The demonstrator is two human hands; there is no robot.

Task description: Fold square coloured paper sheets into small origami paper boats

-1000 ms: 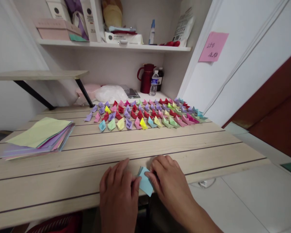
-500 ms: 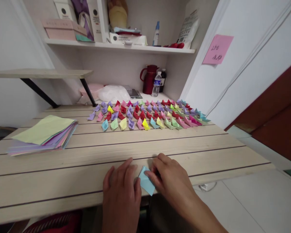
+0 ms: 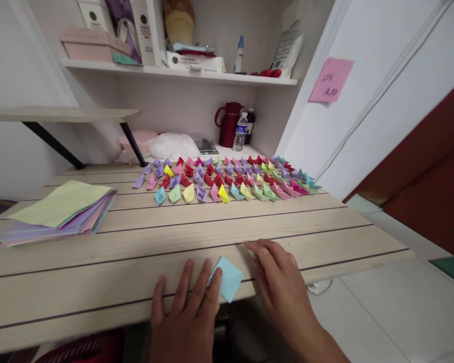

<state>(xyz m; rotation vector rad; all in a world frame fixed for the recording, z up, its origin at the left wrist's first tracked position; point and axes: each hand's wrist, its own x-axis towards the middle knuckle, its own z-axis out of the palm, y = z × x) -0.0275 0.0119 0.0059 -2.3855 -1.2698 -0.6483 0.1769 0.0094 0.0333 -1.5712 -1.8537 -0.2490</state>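
A small folded light-blue paper square (image 3: 227,278) lies flat at the near edge of the wooden table (image 3: 98,272). My left hand (image 3: 187,312) rests flat beside it with fingers stretched out, one fingertip touching the paper's left corner. To the paper's right, my right hand (image 3: 278,282) lies with its fingers extended on the table, just apart from the paper. Neither hand grips anything.
Several rows of small folded paper boats (image 3: 227,179) in many colours stand mid-table. A stack of coloured paper sheets (image 3: 60,212) lies at the left. A red jug (image 3: 229,123) and a water bottle (image 3: 240,132) stand at the back, under a cluttered shelf (image 3: 174,73). A pink note (image 3: 331,79) hangs on the right wall.
Both hands have let go of the blue paper and opened. The right hand slid off to the right; the left hand drew back, leaving the folded square lying flat.
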